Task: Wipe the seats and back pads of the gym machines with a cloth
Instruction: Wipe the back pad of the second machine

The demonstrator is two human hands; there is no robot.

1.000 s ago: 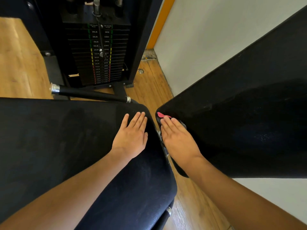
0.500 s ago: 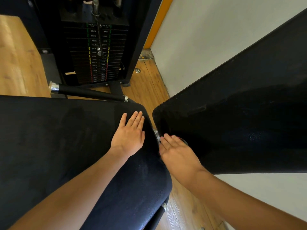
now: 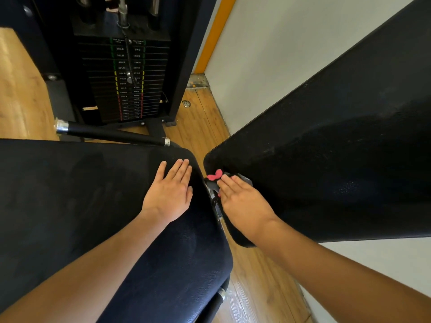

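A black seat pad (image 3: 70,194) fills the lower left. My left hand (image 3: 169,194) lies flat on its far right corner, fingers together, holding nothing. To the right a black back pad (image 3: 326,159) slants up and away. My right hand (image 3: 242,203) presses flat on the pad's lower left corner with a cloth (image 3: 214,177) under it. Only the cloth's pink tip and a dark fold show past the fingertips; the rest is hidden under the palm.
A black weight stack (image 3: 128,78) with coloured labels stands ahead in its frame. A black bar (image 3: 112,135) with chrome ends lies just beyond the seat. A white wall (image 3: 268,43) runs close on the right, with wooden floor (image 3: 200,120) in the narrow gap.
My right hand slid down the back pad's corner toward me, hiding the cloth, then pushed back up so the pink tip shows again. My left hand stayed put.
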